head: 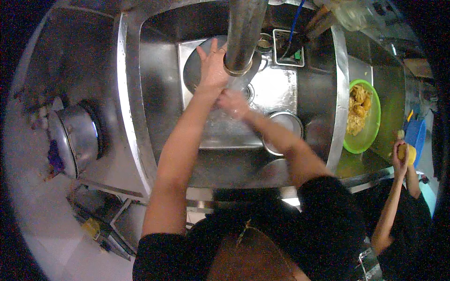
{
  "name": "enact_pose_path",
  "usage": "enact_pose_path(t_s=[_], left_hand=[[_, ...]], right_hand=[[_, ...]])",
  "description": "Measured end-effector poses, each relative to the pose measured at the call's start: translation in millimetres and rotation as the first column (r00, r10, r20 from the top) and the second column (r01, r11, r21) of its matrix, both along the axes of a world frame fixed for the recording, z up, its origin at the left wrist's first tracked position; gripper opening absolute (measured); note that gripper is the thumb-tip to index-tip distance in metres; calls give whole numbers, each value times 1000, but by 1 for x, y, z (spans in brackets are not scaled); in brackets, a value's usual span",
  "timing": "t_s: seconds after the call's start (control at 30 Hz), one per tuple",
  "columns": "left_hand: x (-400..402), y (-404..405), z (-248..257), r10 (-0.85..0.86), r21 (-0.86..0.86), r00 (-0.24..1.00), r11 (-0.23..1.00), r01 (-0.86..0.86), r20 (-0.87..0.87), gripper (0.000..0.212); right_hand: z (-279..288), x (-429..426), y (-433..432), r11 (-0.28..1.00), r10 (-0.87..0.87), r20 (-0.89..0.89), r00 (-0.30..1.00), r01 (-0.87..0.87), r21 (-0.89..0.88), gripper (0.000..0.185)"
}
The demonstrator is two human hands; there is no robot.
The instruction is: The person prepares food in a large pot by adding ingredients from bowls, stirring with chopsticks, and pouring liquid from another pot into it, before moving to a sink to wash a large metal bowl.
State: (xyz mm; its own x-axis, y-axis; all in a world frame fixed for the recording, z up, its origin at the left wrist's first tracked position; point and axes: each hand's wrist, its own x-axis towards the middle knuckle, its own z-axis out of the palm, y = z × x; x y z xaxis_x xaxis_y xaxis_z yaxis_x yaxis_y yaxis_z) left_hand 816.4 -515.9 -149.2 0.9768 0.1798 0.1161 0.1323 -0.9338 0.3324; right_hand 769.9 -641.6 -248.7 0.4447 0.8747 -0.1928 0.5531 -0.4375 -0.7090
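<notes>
Both of my arms reach into a stainless steel sink (165,123). My left hand (213,68) is spread, fingers apart and wet-looking, over a dark grey round pan or lid (192,66); whether it touches that surface is unclear. Close by the left wrist is my right hand (233,103), blurred, its fingers partly hidden. A thick metal pipe (246,31) comes down in front of the dark round piece and covers part of it. Just right of the hands lies the drain (249,92). A round metal bowl (299,123) sits under my right forearm.
A white-rimmed basket (299,65) and a small round container (264,42) stand at the sink's back. In the right basin is a green colander (374,123) with yellowish food pieces (358,105). Another person's hands (400,158) hold a yellow item. A lidded metal pot (82,130) stands left.
</notes>
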Motion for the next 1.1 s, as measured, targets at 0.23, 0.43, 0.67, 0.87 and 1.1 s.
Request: enact_pose_path(t_s=[0.23, 0.43, 0.67, 0.87, 1.1], left_hand=[[8, -5, 8, -33, 58, 998, 998, 36, -45, 41], [4, -1, 16, 26, -92, 999, 995, -22, 38, 60], [6, 15, -9, -26, 8, 1000, 1000, 25, 18, 60], [1, -10, 7, -52, -54, 999, 997, 52, 5, 61], [4, 0, 15, -113, -67, 991, 991, 117, 66, 57]], right_hand=[[-34, -11, 18, 951, -309, 177, 935, 307, 37, 29], [-21, -46, 19, 898, -270, -306, 913, 353, 261, 32], [-19, 38, -11, 997, -42, 602, 797, 69, -21, 42], [1, -73, 52, 755, -411, -541, 733, 607, 248, 43], [-34, 87, -28, 995, 46, 681, 731, -93, 33, 35]])
